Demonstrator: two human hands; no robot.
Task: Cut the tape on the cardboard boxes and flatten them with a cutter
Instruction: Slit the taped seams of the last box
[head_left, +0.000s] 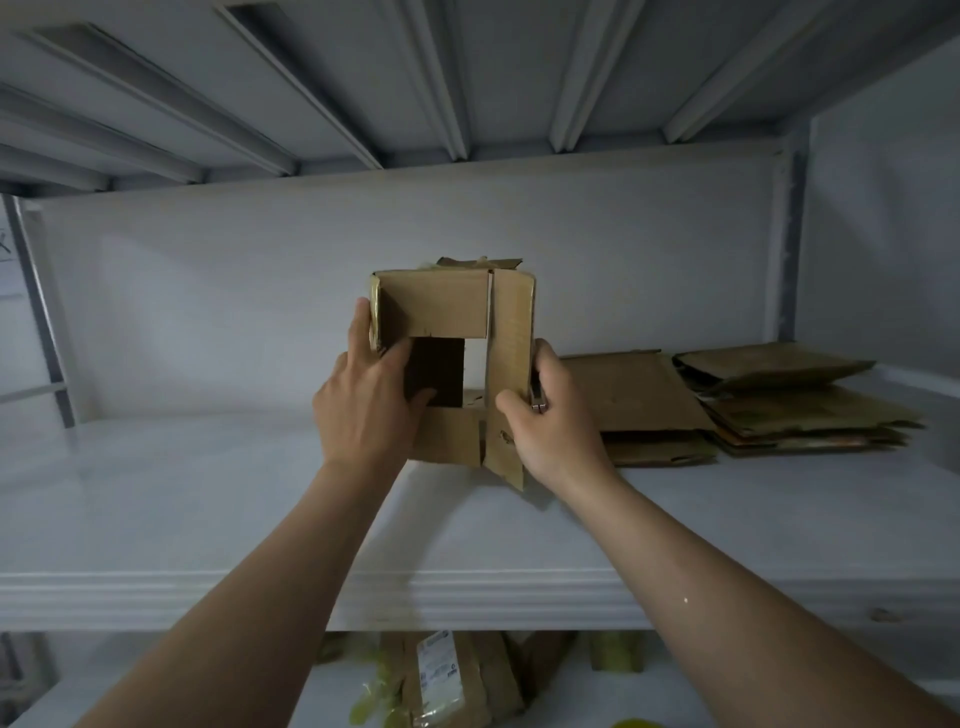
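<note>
A pale white shelf fills the middle of the frame, with a plain white back panel behind it and the ribbed underside of the next shelf across the top. At the centre of the frame you hold a small cardboard box up off the shelf, its open end turned toward you, with the flaps partly folded across the opening and a dark gap showing between them. Your left hand grips the box's left side, with one finger running up the left edge and the thumb hooked into the opening. Your right hand grips the long flap on the right side of the box, thumb on its front face and fingers curled round behind it. A small metal piece, seemingly the cutter, pokes out between those fingers, against the box's right edge. Just right of your right hand, a stack of flattened cardboard lies on the shelf, reaching toward the right edge of the frame. At the bottom centre, on the lower shelf, brown parcels lie partly hidden, one bearing a white label.
</note>
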